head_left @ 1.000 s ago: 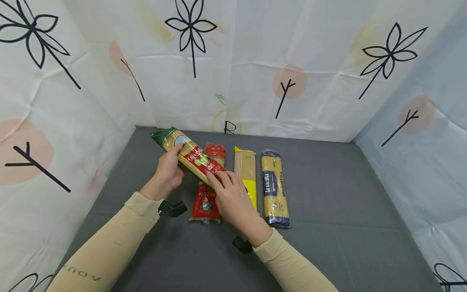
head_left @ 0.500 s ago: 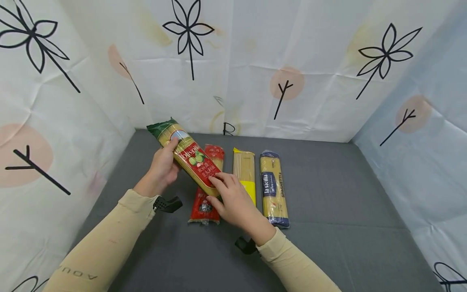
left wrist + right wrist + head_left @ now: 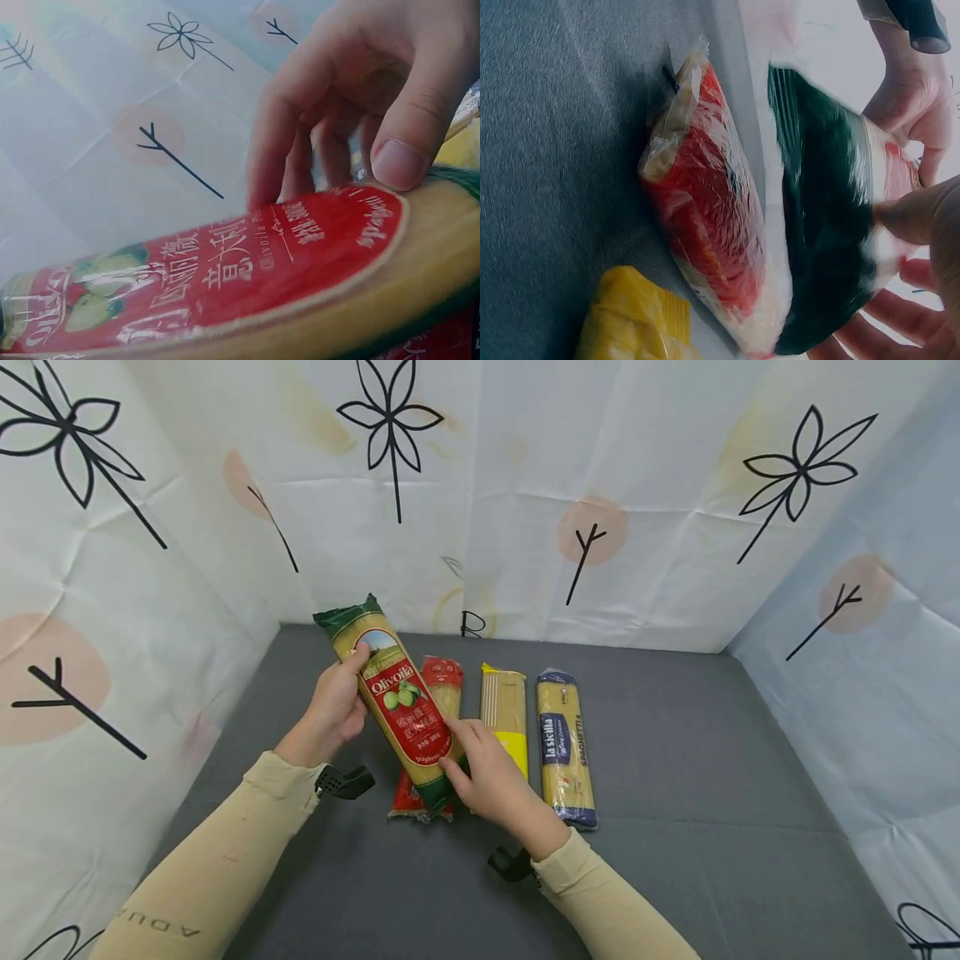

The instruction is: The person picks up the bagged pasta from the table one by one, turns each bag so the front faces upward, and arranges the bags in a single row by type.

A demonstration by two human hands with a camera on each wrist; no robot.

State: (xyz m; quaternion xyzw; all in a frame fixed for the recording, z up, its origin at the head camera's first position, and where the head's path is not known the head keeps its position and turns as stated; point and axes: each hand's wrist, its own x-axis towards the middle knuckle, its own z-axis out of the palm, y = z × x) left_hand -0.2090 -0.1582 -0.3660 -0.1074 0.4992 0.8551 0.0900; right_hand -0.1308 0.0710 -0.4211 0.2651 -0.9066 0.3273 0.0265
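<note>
A green-ended bag of spaghetti [image 3: 408, 710] with a red Olivoila label is held up at a tilt above the table. My left hand [image 3: 330, 708] grips its upper left side, thumb on the front and fingers behind. At the lower right edge my right hand [image 3: 498, 781] holds the bag, its thumb on the front face. In the right wrist view the bag's green end [image 3: 825, 210] lies close to that thumb [image 3: 915, 217]. Partly hidden behind it, a red pasta bag [image 3: 442, 681] lies on the table.
A yellow-and-clear noodle pack [image 3: 504, 702] and a blue-ended La Sicilia spaghetti pack [image 3: 564, 752] lie side by side to the right on the grey table [image 3: 697, 777]. White printed cloth [image 3: 525, 460] hangs around the back and sides.
The Olivoila bag has been raised and turned, so its label now faces up toward me and it stands steeper. My right hand has shifted slightly right and down along its edge.
</note>
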